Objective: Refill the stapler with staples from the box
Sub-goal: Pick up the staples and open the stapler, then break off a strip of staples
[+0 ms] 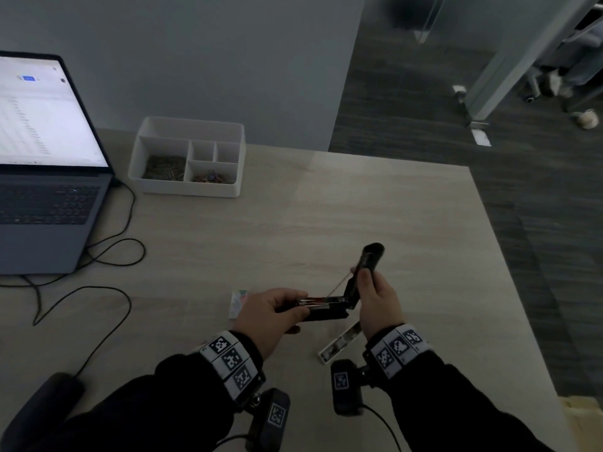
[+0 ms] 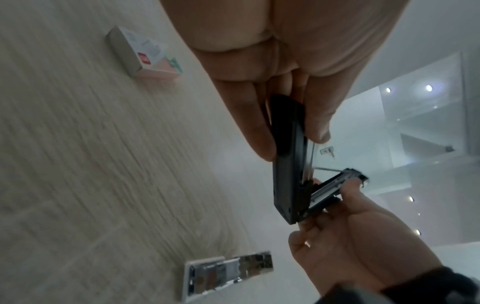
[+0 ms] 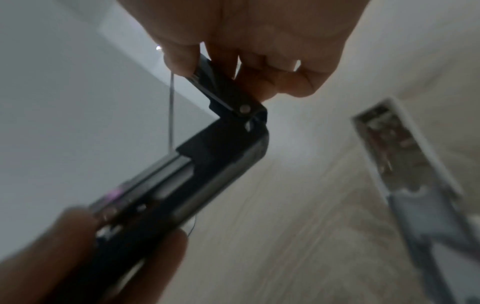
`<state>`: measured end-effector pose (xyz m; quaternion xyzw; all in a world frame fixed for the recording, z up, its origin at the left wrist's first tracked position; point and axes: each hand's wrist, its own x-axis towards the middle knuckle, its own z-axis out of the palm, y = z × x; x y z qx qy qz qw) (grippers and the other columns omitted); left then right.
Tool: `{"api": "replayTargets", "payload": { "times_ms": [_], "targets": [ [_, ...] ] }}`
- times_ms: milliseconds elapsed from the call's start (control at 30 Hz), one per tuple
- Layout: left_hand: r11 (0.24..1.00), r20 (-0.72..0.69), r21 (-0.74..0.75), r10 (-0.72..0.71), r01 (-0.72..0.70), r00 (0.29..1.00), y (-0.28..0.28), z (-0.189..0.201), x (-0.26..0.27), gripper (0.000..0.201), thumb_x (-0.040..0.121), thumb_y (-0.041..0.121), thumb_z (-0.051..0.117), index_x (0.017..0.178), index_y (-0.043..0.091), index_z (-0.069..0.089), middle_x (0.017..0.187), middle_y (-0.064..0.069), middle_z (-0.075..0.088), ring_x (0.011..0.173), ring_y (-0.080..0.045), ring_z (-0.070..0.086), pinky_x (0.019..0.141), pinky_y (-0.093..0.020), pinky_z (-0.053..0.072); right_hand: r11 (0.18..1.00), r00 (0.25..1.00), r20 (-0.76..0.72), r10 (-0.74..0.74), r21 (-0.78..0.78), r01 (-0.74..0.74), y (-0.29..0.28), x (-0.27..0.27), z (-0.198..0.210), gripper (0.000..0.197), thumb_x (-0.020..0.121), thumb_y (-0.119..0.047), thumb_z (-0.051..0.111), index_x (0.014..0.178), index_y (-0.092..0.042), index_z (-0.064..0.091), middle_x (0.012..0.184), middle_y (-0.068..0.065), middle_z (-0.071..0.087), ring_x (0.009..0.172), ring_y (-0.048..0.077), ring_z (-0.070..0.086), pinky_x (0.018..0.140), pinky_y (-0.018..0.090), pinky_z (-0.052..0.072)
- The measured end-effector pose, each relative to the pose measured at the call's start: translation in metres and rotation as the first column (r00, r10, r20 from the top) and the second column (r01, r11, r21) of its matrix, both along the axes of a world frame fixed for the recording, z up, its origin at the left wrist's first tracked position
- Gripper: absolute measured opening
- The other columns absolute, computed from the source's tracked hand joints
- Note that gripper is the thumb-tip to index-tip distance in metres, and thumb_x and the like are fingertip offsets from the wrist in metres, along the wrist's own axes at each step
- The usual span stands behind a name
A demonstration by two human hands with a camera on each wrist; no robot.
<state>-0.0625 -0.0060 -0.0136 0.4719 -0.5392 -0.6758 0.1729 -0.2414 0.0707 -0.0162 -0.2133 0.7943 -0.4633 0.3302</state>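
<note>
Black stapler hinged open, apparently loaded, gripped by both hands.

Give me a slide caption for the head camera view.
Both hands hold the black stapler hinged open above the desk.

We find bare table ahead and to the right; the organiser tray, laptop and looping cable crowd the left, staple box sleeve and tray of staples lie near.
</note>
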Motion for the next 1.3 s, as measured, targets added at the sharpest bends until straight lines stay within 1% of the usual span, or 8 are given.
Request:
{"api": "replayTargets", "payload": {
  "times_ms": [233, 533, 700, 833, 933, 1066, 1166, 1299],
  "targets": [
    [0.920, 0.349, -0.300, -0.141, 0.253, 0.926, -0.001, -0.032, 0.008, 0.019, 0.075, 0.017, 0.073, 0.086, 0.031, 0.069, 0.082, 0.016, 0.068, 0.079, 0.003, 0.062, 0.071, -0.015, 0.048, 0.884, 0.762, 0.451, -0.465, 0.185, 0.430, -0.011, -0.024, -0.037, 0.020, 0.100, -0.027, 0.047, 0.088, -0.013, 0.055, 0.083, 0.009, 0.066, 0.066, 0.024, 0.068, 0.050, 0.030, 0.044],
    [0.761, 0.551, -0.369, -0.283, 0.534, 0.785, -0.007, -0.058, -0.001, 0.019, 0.073, 0.020, 0.063, 0.081, 0.032, 0.050, 0.083, 0.010, 0.050, 0.079, -0.013, 0.050, 0.070, -0.023, 0.038, 0.924, 0.890, 0.301, -0.342, 0.277, 0.262, -0.027, -0.050, -0.067, 0.020, 0.095, -0.019, 0.058, 0.075, -0.013, 0.059, 0.073, 0.012, 0.066, 0.054, 0.025, 0.063, 0.057, 0.036, 0.051],
    [0.717, 0.595, -0.359, -0.318, 0.598, 0.738, -0.007, -0.064, 0.001, 0.020, 0.076, 0.024, 0.063, 0.095, 0.027, 0.057, 0.089, 0.011, 0.046, 0.081, -0.010, 0.045, 0.072, -0.021, 0.034, 0.921, 0.890, 0.289, -0.353, 0.277, 0.276, -0.024, -0.052, -0.076, 0.034, 0.087, -0.020, 0.069, 0.115, -0.007, 0.055, 0.091, 0.017, 0.064, 0.053, 0.024, 0.057, 0.044, 0.028, 0.048],
    [0.697, 0.576, -0.337, -0.379, 0.633, 0.724, -0.010, -0.066, 0.006, 0.032, 0.073, 0.028, 0.061, 0.105, 0.029, 0.059, 0.094, 0.012, 0.048, 0.089, -0.008, 0.048, 0.082, -0.024, 0.042, 0.912, 0.926, 0.177, -0.332, 0.311, 0.267, -0.020, -0.050, -0.068, 0.046, 0.082, -0.027, 0.075, 0.118, -0.018, 0.047, 0.090, 0.019, 0.063, 0.057, 0.026, 0.058, 0.046, 0.032, 0.053],
    [0.728, 0.509, -0.356, -0.375, 0.586, 0.775, -0.008, -0.057, 0.017, 0.033, 0.076, 0.034, 0.061, 0.109, 0.031, 0.058, 0.096, 0.013, 0.052, 0.087, -0.003, 0.051, 0.083, -0.021, 0.044, 0.918, 0.939, 0.142, -0.314, 0.299, 0.261, -0.016, -0.050, -0.055, 0.040, 0.085, -0.034, 0.069, 0.114, -0.025, 0.042, 0.085, 0.015, 0.062, 0.054, 0.023, 0.055, 0.046, 0.030, 0.049],
    [0.830, 0.471, -0.474, -0.043, 0.294, 0.881, -0.025, -0.042, 0.042, 0.019, 0.076, 0.026, 0.066, 0.094, 0.027, 0.059, 0.086, 0.008, 0.049, 0.073, -0.006, 0.049, 0.072, -0.027, 0.044, 0.945, 0.966, 0.045, -0.254, 0.225, 0.238, -0.008, -0.048, -0.044, 0.037, 0.078, -0.053, 0.061, 0.108, -0.035, 0.048, 0.094, 0.009, 0.064, 0.060, 0.025, 0.059, 0.058, 0.037, 0.052],
    [0.884, 0.550, -0.453, 0.177, 0.114, 0.817, -0.044, -0.049, 0.060, 0.040, 0.070, 0.043, 0.071, 0.102, 0.025, 0.056, 0.100, 0.002, 0.045, 0.086, -0.018, 0.054, 0.085, -0.034, 0.050, 0.979, 0.987, -0.022, -0.161, 0.124, 0.163, -0.004, -0.033, -0.030, 0.024, 0.086, -0.039, 0.061, 0.107, -0.028, 0.055, 0.080, 0.007, 0.063, 0.057, 0.022, 0.055, 0.056, 0.037, 0.048],
    [0.926, 0.748, -0.312, 0.101, 0.214, 0.656, -0.051, -0.057, 0.065, 0.057, 0.056, 0.068, 0.063, 0.093, 0.026, 0.048, 0.102, 0.000, 0.042, 0.091, -0.023, 0.051, 0.091, -0.036, 0.048, 0.996, 0.996, -0.084, -0.013, 0.083, 0.020, -0.001, -0.009, -0.017, 0.013, 0.091, -0.025, 0.058, 0.104, -0.025, 0.059, 0.070, 0.003, 0.058, 0.053, 0.017, 0.050, 0.051, 0.032, 0.043]
  ]
}}
